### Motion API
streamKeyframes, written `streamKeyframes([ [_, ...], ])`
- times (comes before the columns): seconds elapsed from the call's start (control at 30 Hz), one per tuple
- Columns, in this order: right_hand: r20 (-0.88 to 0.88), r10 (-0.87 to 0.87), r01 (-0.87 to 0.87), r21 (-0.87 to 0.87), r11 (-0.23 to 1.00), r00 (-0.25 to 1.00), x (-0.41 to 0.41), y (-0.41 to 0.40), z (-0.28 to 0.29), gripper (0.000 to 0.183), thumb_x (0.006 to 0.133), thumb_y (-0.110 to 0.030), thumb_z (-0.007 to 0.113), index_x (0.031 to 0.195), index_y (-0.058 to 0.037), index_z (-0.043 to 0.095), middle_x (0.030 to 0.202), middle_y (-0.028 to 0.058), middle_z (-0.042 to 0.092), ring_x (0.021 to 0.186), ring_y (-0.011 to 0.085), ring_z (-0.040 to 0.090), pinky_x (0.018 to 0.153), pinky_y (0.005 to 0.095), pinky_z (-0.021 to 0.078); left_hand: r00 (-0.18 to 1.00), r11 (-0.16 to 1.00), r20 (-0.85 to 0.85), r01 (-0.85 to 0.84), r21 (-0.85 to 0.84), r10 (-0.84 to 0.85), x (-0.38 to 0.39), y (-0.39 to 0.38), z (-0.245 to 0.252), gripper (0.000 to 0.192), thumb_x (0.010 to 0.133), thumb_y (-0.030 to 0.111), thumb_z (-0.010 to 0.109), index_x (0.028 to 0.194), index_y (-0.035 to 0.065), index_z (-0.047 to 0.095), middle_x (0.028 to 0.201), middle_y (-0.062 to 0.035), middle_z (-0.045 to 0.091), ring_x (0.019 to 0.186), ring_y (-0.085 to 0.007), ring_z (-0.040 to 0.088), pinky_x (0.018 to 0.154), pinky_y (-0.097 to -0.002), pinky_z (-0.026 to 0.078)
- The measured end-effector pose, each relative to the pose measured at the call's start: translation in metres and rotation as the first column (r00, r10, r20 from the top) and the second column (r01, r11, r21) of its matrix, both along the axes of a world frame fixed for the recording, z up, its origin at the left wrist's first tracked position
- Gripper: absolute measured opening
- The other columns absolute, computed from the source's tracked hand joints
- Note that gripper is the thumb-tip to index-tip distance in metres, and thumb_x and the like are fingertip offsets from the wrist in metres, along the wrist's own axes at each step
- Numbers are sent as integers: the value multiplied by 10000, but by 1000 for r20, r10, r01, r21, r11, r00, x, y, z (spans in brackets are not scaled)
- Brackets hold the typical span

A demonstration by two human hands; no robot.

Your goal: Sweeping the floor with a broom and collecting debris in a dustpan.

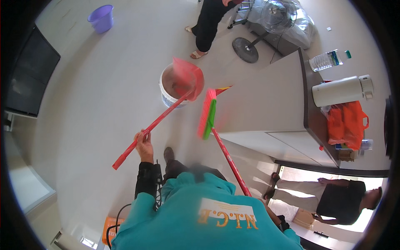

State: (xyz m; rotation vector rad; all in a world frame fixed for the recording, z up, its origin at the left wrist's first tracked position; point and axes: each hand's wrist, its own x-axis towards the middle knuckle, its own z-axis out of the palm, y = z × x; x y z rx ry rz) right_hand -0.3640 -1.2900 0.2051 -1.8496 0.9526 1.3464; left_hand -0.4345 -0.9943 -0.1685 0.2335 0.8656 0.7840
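My left hand grips the red handle of a long-handled dustpan. The dustpan's pan is tilted over the mouth of a white bucket and is blurred by motion. On the other side, a broom with pink bristles and a green head is held out beside the bucket. Its red handle runs back to my right hand, which is mostly hidden behind my teal shirt; the fingers do not show. The inside of the bucket looks brownish, its contents unclear.
Beyond the bucket stands a person near a pedestal fan. At right, a counter bears a water bottle, a white flask and an orange bag. Another person stands in the doorway. A purple bucket sits far left.
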Motion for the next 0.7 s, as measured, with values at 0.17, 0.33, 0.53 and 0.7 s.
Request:
streamKeyframes([
  [0.17, 117, 144, -157, 114, 981, 983, -3, -34, -30, 60, 703, -105, 507, 689, -59, 472, 595, -32, 450, 493, 37, 416, 429, 179, 340, 993, 993, 30, 118, 19, -118, 59, -7, 4, 167, 745, 97, 537, 894, 62, 471, 931, -98, 525, 890, -193, 507, 776, -325, 440],
  [0.33, 148, 39, -59, 132, 989, 988, 17, -18, -19, 94, 671, -25, 503, 726, -58, 433, 557, -42, 388, 461, 31, 378, 420, 163, 320, 998, 992, -29, 50, -117, -54, 76, 3, 22, 214, 773, 154, 495, 872, -21, 419, 900, -153, 494, 876, -245, 509, 753, -367, 464],
  [0.53, 221, -61, 19, 187, 982, 973, 45, -10, -11, 129, 675, -27, 489, 717, -69, 375, 487, -34, 318, 349, 51, 318, 287, 193, 261, 998, 973, -9, -68, -220, 68, 71, 10, 35, 224, 775, 172, 484, 838, -24, 398, 854, -151, 466, 850, -262, 514, 738, -414, 465],
  [0.7, 305, 9, -82, 228, 970, 952, 71, -8, -22, 94, 686, -22, 460, 730, -59, 384, 491, -45, 323, 354, 22, 314, 268, 164, 274, 996, 969, -25, -84, -233, 80, 48, 10, 27, 193, 744, 159, 504, 805, -3, 418, 802, -125, 484, 821, -268, 525, 718, -429, 467],
])
